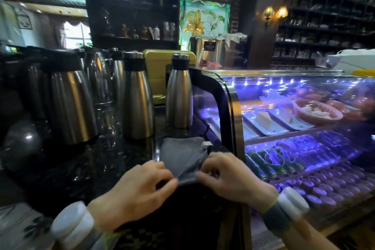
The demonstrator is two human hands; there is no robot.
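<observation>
A grey cloth (180,156) lies on the dark stone counter (91,166) beside a lit display case. My left hand (134,191) pinches the cloth's near edge between thumb and fingers. My right hand (233,178) pinches the same edge just to the right, fingers curled over the fabric. Both wrists wear white-and-grey bands. A small white piece (206,144) sits at the cloth's far right corner.
Several steel thermos jugs (138,97) stand on the counter behind the cloth, the nearest one (179,91) right behind it. A glass display case (294,119) with food plates and cans fills the right. A yellow appliance (160,71) and dark shelves stand behind.
</observation>
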